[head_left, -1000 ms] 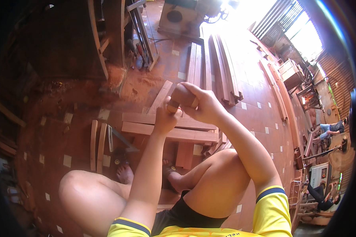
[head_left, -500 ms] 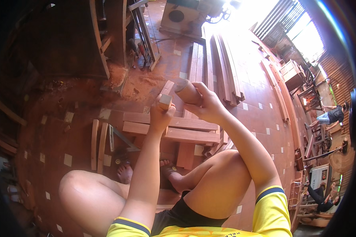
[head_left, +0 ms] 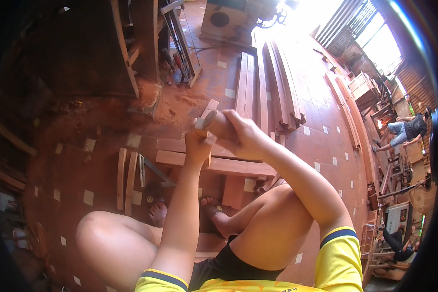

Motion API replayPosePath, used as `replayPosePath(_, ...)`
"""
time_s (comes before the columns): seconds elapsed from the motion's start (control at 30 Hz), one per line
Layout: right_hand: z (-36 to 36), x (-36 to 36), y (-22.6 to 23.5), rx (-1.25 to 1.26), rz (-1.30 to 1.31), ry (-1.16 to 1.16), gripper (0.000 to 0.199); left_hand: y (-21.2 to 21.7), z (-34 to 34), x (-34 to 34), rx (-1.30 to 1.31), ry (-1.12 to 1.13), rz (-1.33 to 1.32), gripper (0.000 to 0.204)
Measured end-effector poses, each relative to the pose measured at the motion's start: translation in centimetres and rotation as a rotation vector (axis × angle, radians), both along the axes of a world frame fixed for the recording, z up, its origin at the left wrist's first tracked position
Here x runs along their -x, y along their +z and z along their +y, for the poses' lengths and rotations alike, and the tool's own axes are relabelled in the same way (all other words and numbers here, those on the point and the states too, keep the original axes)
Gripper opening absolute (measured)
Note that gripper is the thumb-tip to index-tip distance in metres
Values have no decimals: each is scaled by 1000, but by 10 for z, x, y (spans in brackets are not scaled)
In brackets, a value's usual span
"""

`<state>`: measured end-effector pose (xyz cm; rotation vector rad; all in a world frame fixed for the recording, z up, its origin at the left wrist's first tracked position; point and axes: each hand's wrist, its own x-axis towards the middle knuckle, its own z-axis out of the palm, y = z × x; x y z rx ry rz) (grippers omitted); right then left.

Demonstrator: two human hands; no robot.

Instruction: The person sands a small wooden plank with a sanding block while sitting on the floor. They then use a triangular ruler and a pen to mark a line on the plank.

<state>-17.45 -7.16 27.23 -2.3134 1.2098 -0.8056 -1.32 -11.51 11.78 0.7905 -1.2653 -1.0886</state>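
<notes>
My left hand (head_left: 199, 147) is wrapped round a square-ended wooden handle (head_left: 199, 128); the lower part of the tool is hidden. My right hand (head_left: 248, 137), slightly blurred, grips a thick round wooden mallet (head_left: 220, 125) held sideways. The mallet's left end overlaps the top of the handle, and whether they touch is hard to tell. Beneath both hands lie squared reddish timber beams (head_left: 224, 166), set crosswise in front of my feet. Just beyond the left hand, a lighter end of wood (head_left: 210, 106) sticks out.
Long planks (head_left: 258, 87) stretch away ahead. Two narrow wood strips (head_left: 125, 180) and a try square (head_left: 155, 169) lie left of the beams. A frame saw (head_left: 180, 46) leans at a dark wooden piece. A machine (head_left: 228, 22) stands beyond, and another person (head_left: 408, 130) is at right.
My right hand has swung the mallet left and down onto or just over the handle's top. My left hand keeps its grip. The view has shifted slightly.
</notes>
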Motion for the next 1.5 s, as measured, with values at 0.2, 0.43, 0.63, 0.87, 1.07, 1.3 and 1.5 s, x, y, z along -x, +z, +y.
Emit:
replayPosePath(0.2,1,5,1,-74,-8,-64,60,13,9,4,-91,-27,-58,24)
replayPosePath(0.43,-2,-2,8,-72,42,-98,61,10,6,4,-7,-10,-6,28)
replayPosePath(0.63,-6,2,4,-31,25,-132,62,9,6,7,-26,-18,25,28)
replayPosePath(0.87,-7,-3,10,-80,22,-122,62,-9,-1,-1,-118,-88,-29,23)
replayPosePath(1.07,-4,-5,8,-77,27,-80,59,10,9,2,-46,10,60,20)
replayPosePath(1.3,-7,-6,9,-128,49,-144,61,13,8,-1,-88,-4,113,21)
replayPosePath(1.5,0,-12,8,-64,38,17,61,-2,9,-1,-66,14,254,23)
